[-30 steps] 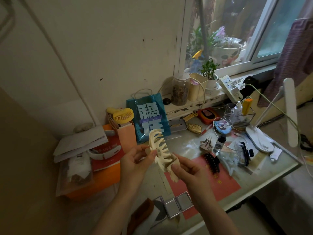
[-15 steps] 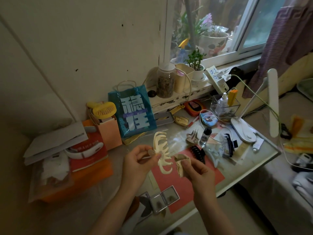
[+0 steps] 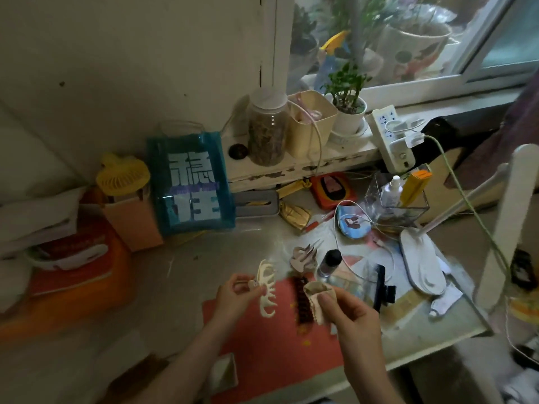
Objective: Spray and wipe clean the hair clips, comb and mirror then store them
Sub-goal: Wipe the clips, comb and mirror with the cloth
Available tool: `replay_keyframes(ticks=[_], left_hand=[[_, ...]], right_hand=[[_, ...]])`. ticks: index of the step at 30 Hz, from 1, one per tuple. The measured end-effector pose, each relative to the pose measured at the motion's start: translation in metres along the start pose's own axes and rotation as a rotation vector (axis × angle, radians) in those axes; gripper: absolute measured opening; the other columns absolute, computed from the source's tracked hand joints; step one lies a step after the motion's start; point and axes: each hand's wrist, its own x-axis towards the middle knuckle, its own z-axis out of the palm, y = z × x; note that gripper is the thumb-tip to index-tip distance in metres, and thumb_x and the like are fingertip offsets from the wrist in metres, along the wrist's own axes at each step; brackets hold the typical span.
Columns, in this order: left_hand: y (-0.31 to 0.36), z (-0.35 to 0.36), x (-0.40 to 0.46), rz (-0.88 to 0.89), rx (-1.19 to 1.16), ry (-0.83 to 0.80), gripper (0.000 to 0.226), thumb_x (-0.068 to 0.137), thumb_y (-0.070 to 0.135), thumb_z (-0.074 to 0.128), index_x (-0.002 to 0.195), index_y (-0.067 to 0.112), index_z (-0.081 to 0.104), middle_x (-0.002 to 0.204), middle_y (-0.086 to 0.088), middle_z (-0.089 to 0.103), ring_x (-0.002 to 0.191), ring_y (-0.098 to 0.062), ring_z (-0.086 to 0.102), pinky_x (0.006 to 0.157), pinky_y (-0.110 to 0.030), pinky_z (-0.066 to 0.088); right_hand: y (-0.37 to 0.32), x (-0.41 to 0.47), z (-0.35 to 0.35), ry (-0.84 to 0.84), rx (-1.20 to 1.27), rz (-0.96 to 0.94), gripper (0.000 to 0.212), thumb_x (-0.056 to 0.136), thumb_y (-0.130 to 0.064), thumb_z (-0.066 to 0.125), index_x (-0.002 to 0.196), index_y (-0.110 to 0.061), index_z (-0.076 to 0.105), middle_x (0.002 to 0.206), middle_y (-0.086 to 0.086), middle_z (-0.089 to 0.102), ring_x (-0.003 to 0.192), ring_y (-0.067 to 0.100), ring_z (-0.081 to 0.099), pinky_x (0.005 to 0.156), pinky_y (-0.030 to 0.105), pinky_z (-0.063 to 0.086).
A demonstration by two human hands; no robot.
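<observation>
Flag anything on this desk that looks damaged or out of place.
The white window ledge has paint flaking along its front edge. Otherwise only clutter: the cream claw clip in the left hand looks intact.

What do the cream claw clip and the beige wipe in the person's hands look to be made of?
Cream claw clip: probably hard plastic, its thin curved teeth holding their shape; blur hides the finish. Beige wipe: seemingly soft cloth, matte, bunched in folds in the right hand.

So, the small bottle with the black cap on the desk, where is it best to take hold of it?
Probably around the clear body of the small bottle, below the cap, coming from above and in front. It stands upright, and a pale claw clip crowds its left side.
</observation>
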Motion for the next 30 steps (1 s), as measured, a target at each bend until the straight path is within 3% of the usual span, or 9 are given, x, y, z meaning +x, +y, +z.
replay_keyframes(ticks=[4, 9, 13, 15, 19, 26, 30], left_hand=[[-0.026, 0.038, 0.033, -0.109, 0.003, 0.078, 0.027, 0.073, -0.003, 0.074, 0.079, 0.014, 0.054, 0.077, -0.007, 0.064, 0.080, -0.026, 0.060, 0.061, -0.027, 0.047], [-0.048, 0.067, 0.044, -0.088, 0.048, 0.105, 0.022, 0.080, -0.003, 0.067, 0.085, 0.017, 0.057, 0.087, -0.005, 0.061, 0.085, -0.020, 0.059, 0.062, -0.020, 0.047], [-0.056, 0.074, 0.043, -0.006, 0.184, 0.104, 0.021, 0.083, -0.005, 0.062, 0.103, 0.001, 0.064, 0.088, -0.006, 0.063, 0.072, 0.001, 0.059, 0.062, -0.005, 0.044], [-0.060, 0.072, 0.042, 0.014, 0.204, 0.095, 0.021, 0.083, -0.002, 0.064, 0.102, 0.004, 0.067, 0.087, -0.001, 0.065, 0.073, 0.005, 0.061, 0.070, -0.008, 0.043], [-0.070, 0.069, 0.042, 0.019, 0.228, 0.127, 0.021, 0.080, 0.000, 0.067, 0.100, 0.009, 0.071, 0.097, -0.002, 0.068, 0.096, -0.016, 0.062, 0.084, -0.021, 0.044], [-0.073, 0.069, 0.038, 0.022, 0.228, 0.155, 0.023, 0.082, 0.005, 0.067, 0.105, 0.012, 0.069, 0.101, -0.004, 0.067, 0.098, -0.016, 0.059, 0.076, -0.010, 0.040], [-0.073, 0.055, 0.026, -0.025, 0.231, 0.232, 0.033, 0.084, 0.017, 0.068, 0.116, 0.014, 0.062, 0.115, -0.004, 0.058, 0.103, -0.015, 0.055, 0.085, -0.022, 0.041]], right_hand=[[-0.011, 0.039, -0.027, -0.069, -0.047, 0.015, 0.023, 0.082, 0.002, 0.064, 0.079, -0.018, 0.076, 0.079, 0.003, 0.075, 0.074, 0.009, 0.070, 0.068, 0.017, 0.054], [-0.012, 0.063, -0.043, -0.150, -0.074, 0.077, 0.018, 0.083, 0.003, 0.063, 0.084, -0.010, 0.075, 0.078, 0.006, 0.075, 0.072, 0.010, 0.069, 0.066, 0.017, 0.053], [-0.007, 0.073, -0.048, -0.157, -0.107, 0.114, 0.018, 0.081, 0.002, 0.065, 0.084, -0.013, 0.074, 0.079, 0.003, 0.075, 0.073, 0.008, 0.070, 0.065, 0.016, 0.053], [-0.007, 0.077, -0.049, -0.181, -0.116, 0.127, 0.018, 0.081, 0.001, 0.065, 0.084, -0.014, 0.075, 0.079, 0.002, 0.075, 0.074, 0.008, 0.070, 0.065, 0.015, 0.052], [-0.005, 0.082, -0.047, -0.252, -0.184, 0.131, 0.014, 0.082, 0.000, 0.065, 0.088, -0.009, 0.074, 0.080, 0.002, 0.075, 0.074, 0.009, 0.069, 0.065, 0.016, 0.051], [-0.003, 0.084, -0.038, -0.319, -0.159, 0.153, 0.016, 0.082, 0.000, 0.064, 0.089, -0.011, 0.074, 0.084, 0.002, 0.076, 0.079, 0.010, 0.070, 0.068, 0.016, 0.051], [-0.001, 0.081, -0.031, -0.359, -0.157, 0.160, 0.015, 0.082, -0.001, 0.065, 0.090, -0.010, 0.074, 0.085, 0.004, 0.075, 0.082, 0.013, 0.070, 0.073, 0.019, 0.053]])
